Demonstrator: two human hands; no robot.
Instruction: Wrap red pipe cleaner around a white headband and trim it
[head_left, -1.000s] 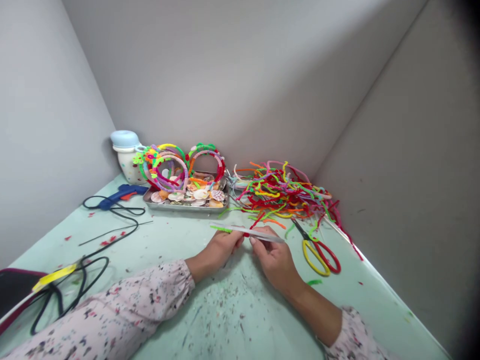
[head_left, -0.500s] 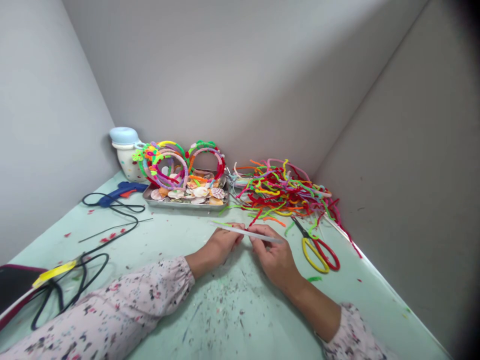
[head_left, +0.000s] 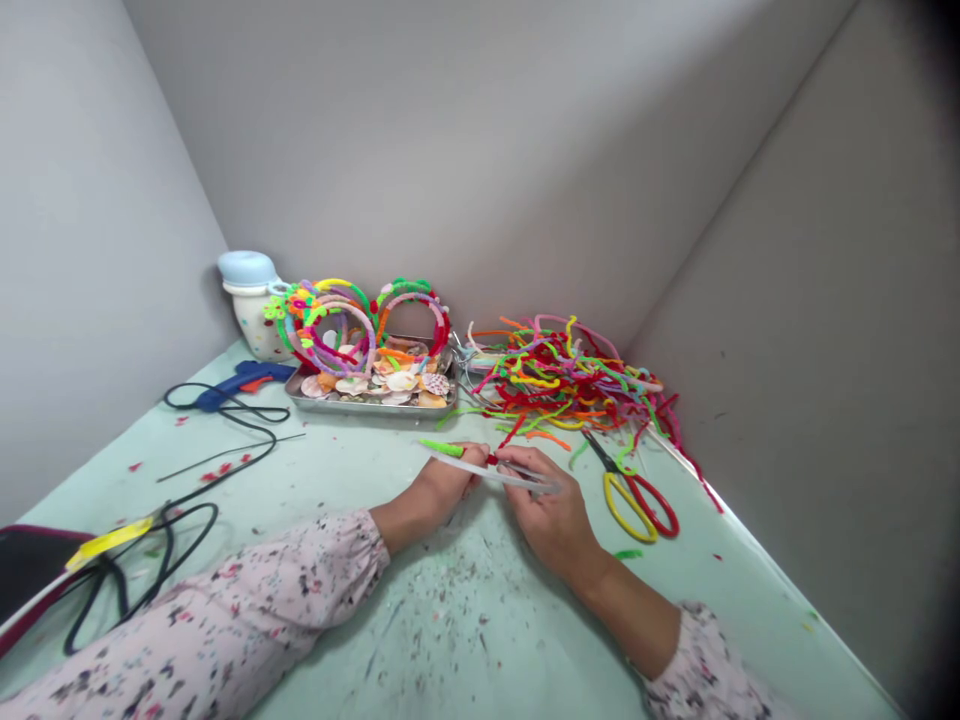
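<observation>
A thin white headband (head_left: 491, 474) is held level between my hands above the table. Fuzzy bright green pipe cleaner (head_left: 441, 447) covers its left end. My left hand (head_left: 448, 486) is closed round the band beside the green part. My right hand (head_left: 547, 508) pinches at a red pipe cleaner (head_left: 511, 431), whose free end sticks up beyond the fingertips. A bit of red shows on the band between the two hands. The band's other side crosses in front of the right fingers, and the fingertips are partly hidden.
Behind stands a metal tray (head_left: 367, 408) of seashells with several colourful wrapped headbands (head_left: 341, 300). A tangle of pipe cleaners (head_left: 570, 375) lies right of it, near scissors (head_left: 630, 500). A blue glue gun (head_left: 244, 380), black cord (head_left: 262, 440) and lidded cup (head_left: 251, 300) are left.
The headband has turned in my hands, so its green end and the gap between its two sides show more. Both hands stay nearly in place.
</observation>
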